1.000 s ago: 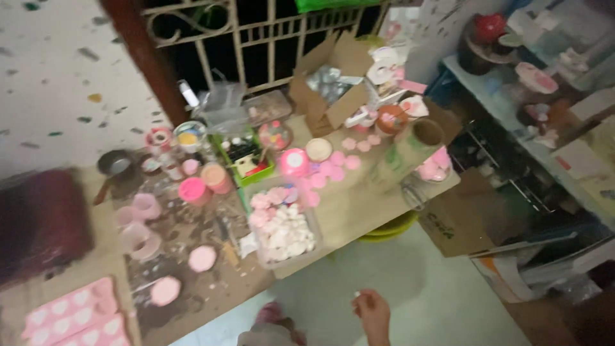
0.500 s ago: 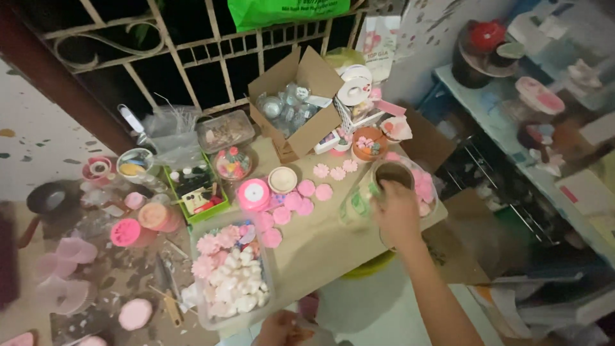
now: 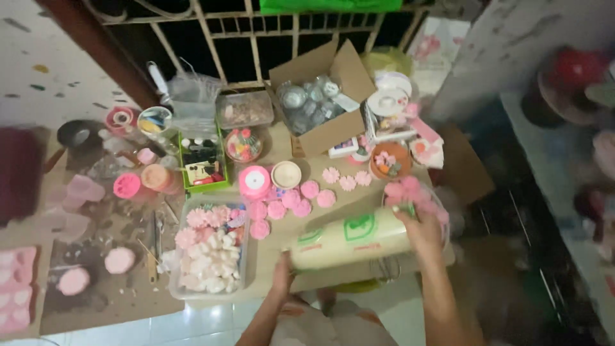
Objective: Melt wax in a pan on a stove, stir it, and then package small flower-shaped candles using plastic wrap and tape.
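Cream-coloured cylindrical roll with green and red printing (image 3: 351, 240) lies on its side, held over the near edge of the cardboard-covered low table (image 3: 333, 214) at about five o'clock of the work surface. Both hands are clamped on it, well apart: the left hand (image 3: 282, 272) cups its near-left end, while the right hand (image 3: 424, 232) grips the far-right end, fingers wrapped over the top. By my reading, the roll is being carried or turned between the hands; setting it down would call for a bare patch, and little shows on the crowded table.

At nine o'clock of the roll sits a clear plastic tray of white and pink flower-shaped pieces (image 3: 211, 253). At eleven o'clock, flat round pink discs (image 3: 291, 202) lie scattered beside a pink ribbon spool (image 3: 254, 181) and a small cream bowl (image 3: 286, 173). At one o'clock, just beyond the right hand, is a clear container of pink flowers (image 3: 410, 191), partly blurred. Farther off at twelve o'clock stands an open brown cardboard box of small clear jars (image 3: 320, 106), before a metal window grille (image 3: 256, 32). At ten o'clock is a green tray of small bottles (image 3: 202, 160).
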